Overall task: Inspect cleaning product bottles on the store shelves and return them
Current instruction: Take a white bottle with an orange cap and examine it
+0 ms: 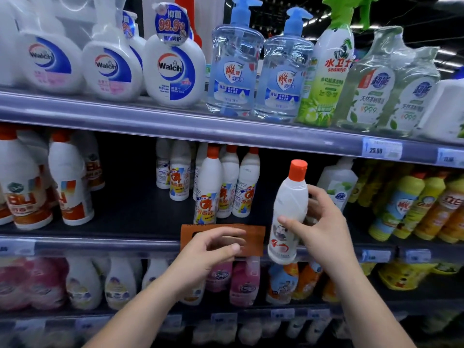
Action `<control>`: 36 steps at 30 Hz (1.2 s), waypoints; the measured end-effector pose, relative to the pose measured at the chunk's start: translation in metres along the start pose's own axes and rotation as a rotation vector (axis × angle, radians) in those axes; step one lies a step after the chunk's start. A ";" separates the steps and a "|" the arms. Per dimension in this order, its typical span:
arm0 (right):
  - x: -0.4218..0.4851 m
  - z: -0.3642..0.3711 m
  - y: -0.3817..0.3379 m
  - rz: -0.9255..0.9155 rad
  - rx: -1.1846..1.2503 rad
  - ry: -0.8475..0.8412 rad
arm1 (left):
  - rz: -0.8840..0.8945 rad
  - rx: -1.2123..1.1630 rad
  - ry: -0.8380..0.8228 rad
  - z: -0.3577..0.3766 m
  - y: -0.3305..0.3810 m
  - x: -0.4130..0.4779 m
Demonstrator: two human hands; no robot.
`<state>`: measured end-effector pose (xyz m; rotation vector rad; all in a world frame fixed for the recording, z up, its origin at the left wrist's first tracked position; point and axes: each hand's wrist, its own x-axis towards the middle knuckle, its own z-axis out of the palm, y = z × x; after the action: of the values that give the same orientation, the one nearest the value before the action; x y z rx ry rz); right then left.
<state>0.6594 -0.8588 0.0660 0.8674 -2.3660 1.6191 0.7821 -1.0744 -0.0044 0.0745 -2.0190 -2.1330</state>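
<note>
A white bottle with an orange cap (288,212) is held upright in front of the middle shelf, its label showing a drawn face. My right hand (319,229) is shut on it, thumb across the front and fingers behind. My left hand (216,249) hovers just left of the bottle, fingers loosely curled and apart, holding nothing, in front of an orange-brown shelf tag (253,234). Several similar white, orange-capped bottles (208,187) stand further back on the middle shelf (100,243).
The top shelf (150,121) carries white Walch pump bottles (173,69), clear blue pump bottles (233,71) and a green spray bottle (329,71). Yellow bottles (411,207) fill the middle shelf's right end. Pink and white bottles (243,282) stand below. A price tag reads 25.00 (376,149).
</note>
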 end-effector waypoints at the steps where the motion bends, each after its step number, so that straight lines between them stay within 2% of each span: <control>1: 0.008 0.000 0.004 -0.003 -0.024 0.021 | -0.013 -0.018 0.025 -0.004 -0.003 -0.001; 7: 0.064 0.021 0.034 0.007 -0.095 0.025 | -0.083 -0.018 0.168 -0.022 -0.018 -0.003; 11: 0.089 0.048 0.057 0.063 0.108 -0.071 | -0.110 -0.004 0.224 -0.031 -0.020 0.000; 18: 0.115 0.073 0.078 0.090 0.250 -0.164 | -0.076 0.073 0.405 -0.047 -0.019 0.009; 23: 0.115 0.076 0.080 0.119 0.255 -0.190 | 0.040 0.320 0.482 -0.060 -0.004 0.031; 27: 0.104 0.073 0.085 0.135 0.283 -0.091 | 0.079 0.470 0.610 -0.069 0.001 0.055; 30: 0.089 0.073 0.089 0.186 0.318 0.030 | 0.032 0.601 0.525 -0.074 0.002 0.079; 32: 0.080 0.070 0.088 0.214 0.330 0.034 | 0.000 0.626 0.445 -0.077 0.000 0.092; 36: 0.058 0.059 0.079 0.213 0.197 0.036 | 0.030 0.588 0.429 -0.080 -0.009 0.102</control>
<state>0.5813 -0.9134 0.0032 0.6270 -2.3730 1.9575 0.6955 -1.1714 -0.0077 0.5315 -2.2571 -1.2892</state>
